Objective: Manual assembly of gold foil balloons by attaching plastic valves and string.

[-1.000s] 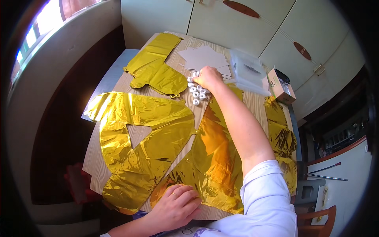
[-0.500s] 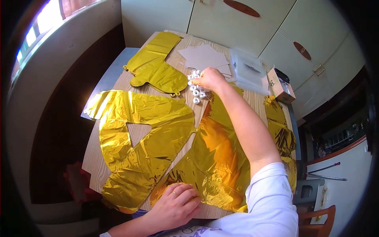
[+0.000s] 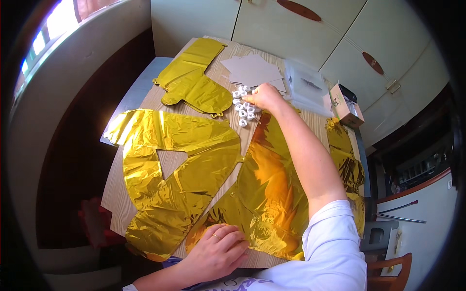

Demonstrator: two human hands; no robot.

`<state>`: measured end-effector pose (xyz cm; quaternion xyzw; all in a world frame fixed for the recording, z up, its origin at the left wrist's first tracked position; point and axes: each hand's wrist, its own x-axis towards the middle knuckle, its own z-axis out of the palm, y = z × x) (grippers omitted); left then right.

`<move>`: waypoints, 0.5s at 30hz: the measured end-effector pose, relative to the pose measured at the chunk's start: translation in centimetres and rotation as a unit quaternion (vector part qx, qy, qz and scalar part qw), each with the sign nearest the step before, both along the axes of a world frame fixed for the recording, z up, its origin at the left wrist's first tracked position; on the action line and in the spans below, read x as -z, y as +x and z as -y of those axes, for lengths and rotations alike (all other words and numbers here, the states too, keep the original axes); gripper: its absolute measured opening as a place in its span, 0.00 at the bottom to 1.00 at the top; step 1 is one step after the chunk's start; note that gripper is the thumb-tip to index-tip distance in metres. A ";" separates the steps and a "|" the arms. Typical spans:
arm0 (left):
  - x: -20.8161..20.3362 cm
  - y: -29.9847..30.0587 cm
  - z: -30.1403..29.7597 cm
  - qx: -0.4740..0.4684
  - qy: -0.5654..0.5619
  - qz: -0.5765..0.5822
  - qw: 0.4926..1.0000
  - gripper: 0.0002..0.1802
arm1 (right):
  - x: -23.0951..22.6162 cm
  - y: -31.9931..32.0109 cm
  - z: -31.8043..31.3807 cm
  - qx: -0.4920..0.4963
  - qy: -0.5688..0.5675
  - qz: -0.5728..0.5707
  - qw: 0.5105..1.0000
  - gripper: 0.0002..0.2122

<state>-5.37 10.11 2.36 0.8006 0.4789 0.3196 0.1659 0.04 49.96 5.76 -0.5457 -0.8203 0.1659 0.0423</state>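
At the pile of small white ribbon rolls (image 3: 241, 114) near the middle of the table, my right hand (image 3: 264, 96) pinches with its fingers. It seems to have hold of one roll, partly hidden by the fingers. Under my right forearm lies a flat, uninflated gold foil balloon (image 3: 238, 194) with orange reflections. My left hand (image 3: 219, 248), a ring on one finger, is curled over this balloon's near edge; its thumb is hidden. Left of it lies a second, crumpled gold foil balloon (image 3: 194, 140) with a triangular opening.
Another gold foil balloon (image 3: 194, 72) lies at the far left, and one more (image 3: 342, 155) along the right edge. Behind the rolls are grey-white cards (image 3: 252, 69), clear plastic bags (image 3: 303, 85) and a small open box (image 3: 345, 107). Pale cabinets stand beyond the table (image 3: 116, 203).
My right hand has shifted slightly to the right over the ribbon rolls, showing more of the pile. My left hand stays in place at the balloon's near edge.
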 end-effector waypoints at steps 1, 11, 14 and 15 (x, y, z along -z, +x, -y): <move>0.0 0.0 0.0 0.001 0.000 0.000 1.000 0.15 | 0.1 -0.1 0.0 -0.007 0.004 -0.005 1.000 0.24; -0.1 0.0 0.0 0.000 -0.004 -0.002 1.000 0.16 | 0.2 -1.5 0.7 -0.012 0.019 -0.019 1.000 0.22; -0.1 0.0 0.0 0.001 -0.001 0.001 1.000 0.15 | -0.6 0.2 0.3 -0.031 0.016 -0.020 0.999 0.22; -0.1 0.0 0.0 0.001 0.000 0.002 1.000 0.15 | -1.0 0.8 0.3 -0.044 0.015 -0.013 0.999 0.22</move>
